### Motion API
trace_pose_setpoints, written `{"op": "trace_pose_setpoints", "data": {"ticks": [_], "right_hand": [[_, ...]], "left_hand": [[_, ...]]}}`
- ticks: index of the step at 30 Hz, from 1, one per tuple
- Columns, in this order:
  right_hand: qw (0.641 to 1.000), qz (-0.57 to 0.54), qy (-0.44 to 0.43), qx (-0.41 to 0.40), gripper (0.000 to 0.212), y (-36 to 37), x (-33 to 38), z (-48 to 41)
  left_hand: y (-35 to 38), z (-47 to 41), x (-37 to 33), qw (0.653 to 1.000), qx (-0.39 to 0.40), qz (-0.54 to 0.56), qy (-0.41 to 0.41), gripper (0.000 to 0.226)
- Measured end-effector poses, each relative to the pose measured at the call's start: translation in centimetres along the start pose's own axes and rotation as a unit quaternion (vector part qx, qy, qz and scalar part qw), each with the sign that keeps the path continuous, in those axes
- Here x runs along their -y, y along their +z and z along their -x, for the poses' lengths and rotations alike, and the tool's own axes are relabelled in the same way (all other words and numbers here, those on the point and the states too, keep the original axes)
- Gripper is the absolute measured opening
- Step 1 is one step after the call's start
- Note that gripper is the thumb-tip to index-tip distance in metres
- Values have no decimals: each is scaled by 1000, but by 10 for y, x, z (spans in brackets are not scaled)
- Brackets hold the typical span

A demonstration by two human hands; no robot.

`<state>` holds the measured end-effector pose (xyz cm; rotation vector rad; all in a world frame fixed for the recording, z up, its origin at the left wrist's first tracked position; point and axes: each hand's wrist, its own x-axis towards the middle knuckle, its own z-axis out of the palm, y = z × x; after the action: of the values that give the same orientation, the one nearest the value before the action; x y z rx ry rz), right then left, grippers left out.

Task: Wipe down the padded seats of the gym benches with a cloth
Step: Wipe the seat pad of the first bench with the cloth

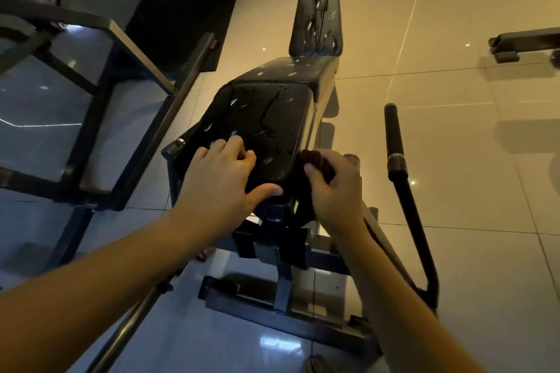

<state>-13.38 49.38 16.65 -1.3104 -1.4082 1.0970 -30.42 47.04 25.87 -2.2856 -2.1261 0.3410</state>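
While resting left hand, fingers loosely spread, on near end of seat, grips cloth in right hand against right seat edge.

Bare forearms, bare left hand, bare right hand, slim fingers

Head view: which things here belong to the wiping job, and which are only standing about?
Job: seat pad, wet with drops; back pad; dark cloth held in the right hand; left hand resting on the seat pad.
Just there: black floor mat; metal frame at left; padded handle bar at right.
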Motion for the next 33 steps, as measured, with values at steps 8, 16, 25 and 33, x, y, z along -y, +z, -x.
{"op": "trace_pose_setpoints", "data": {"ticks": [8,16,25,33], "right_hand": [[997,53,-56,27,11,-8,-8,-8],[991,-46,-83,92,14,-16,-29,-4],[993,-40,-94,61,14,-14,-55,-80],[983,-34,-170,56,15,-14,-50,-85]], "left_hand": [[4,6,-3,999,-24,24,-32,98],[7,15,-18,993,-13,29,-112,95],[8,24,-40,975,-85,66,-195,71],[35,36,-58,957,-176,85,-215,66]]}}
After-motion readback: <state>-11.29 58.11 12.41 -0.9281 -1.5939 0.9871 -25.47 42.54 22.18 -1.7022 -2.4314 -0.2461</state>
